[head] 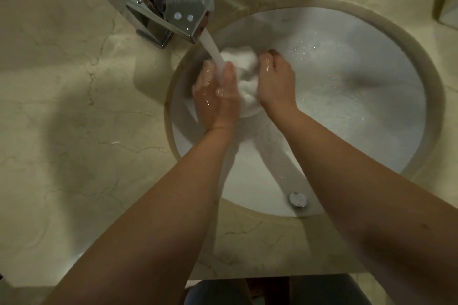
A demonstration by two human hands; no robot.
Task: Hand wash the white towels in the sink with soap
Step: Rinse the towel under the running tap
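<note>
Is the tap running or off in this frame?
Running. A white stream of water falls from the chrome faucet spout onto the left hand beside the towel.

I see a white towel [244, 74], wet and bunched up into a lump, in the round white sink [359, 111] under running water.

I count one round sink [371, 39] set in the counter. One chrome faucet [151, 5] stands at its upper left rim, with one stream of water [213, 52] running from it. Two hands are over the sink: left hand [215, 96], right hand [275, 84]. One bunched white towel [241, 64] shows between them; more I cannot confirm. One overflow fitting [298, 198] sits on the sink's near wall.
</note>
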